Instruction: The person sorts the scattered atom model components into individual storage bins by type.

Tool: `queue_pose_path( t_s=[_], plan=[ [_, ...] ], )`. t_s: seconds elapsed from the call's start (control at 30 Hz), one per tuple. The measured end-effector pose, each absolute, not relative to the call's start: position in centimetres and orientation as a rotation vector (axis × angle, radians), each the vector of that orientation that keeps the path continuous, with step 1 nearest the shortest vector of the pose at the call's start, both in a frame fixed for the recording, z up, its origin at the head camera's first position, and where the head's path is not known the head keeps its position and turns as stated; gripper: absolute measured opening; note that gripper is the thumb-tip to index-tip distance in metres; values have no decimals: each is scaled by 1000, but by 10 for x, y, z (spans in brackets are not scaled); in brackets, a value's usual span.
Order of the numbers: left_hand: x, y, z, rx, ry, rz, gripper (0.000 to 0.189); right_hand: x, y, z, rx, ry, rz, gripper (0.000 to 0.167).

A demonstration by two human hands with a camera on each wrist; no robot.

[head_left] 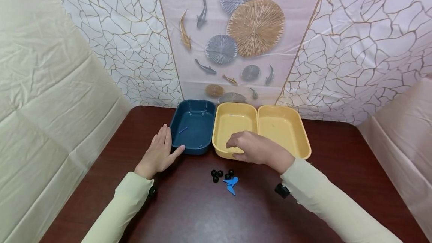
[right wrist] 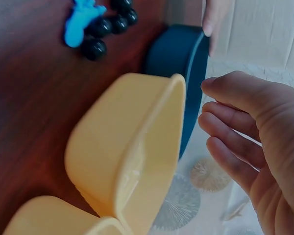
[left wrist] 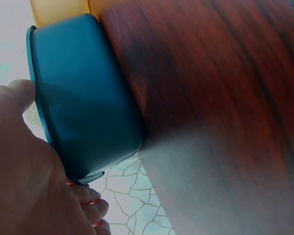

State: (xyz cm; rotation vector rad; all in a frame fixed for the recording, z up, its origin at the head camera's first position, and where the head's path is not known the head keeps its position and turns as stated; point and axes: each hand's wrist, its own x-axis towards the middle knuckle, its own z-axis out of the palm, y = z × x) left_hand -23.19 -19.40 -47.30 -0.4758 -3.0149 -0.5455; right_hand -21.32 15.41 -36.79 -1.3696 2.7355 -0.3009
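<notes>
Left hand with straight fingers, touching the blue tray, right hand above the middle yellow tray, its fingers loosely bent, holding nothing, black balls and blue pieces together on the table.

On this reddish-brown table I see a deep blue tray at left, two yellow trays to its right, and black beads and bright blue pieces on the near side. The far panel is pale pink with grey and gold discs and fish, between white cloth crackled in golden brown.
</notes>
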Motion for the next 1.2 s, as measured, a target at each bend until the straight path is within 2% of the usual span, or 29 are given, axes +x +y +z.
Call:
queue_pose_path(
  t_s=[0.33, 0.5, 0.83, 1.2],
  plan=[
    [-230, -193, -469, -467, -3016, -538, 97, -196, 160, -400, -1479, 2696, -321, 25],
    [-229, -194, -467, -456, -3025, -509, 95, -193, 162, -414, -1452, 2695, -312, 27],
    [-229, -193, -469, -460, -3023, -519, 95, -191, 160, -443, -1439, 2719, -312, 25],
    [-228, -194, -468, -460, -3024, -523, 95, -191, 158, -458, -1450, 2759, -284, 20]
  ],
)
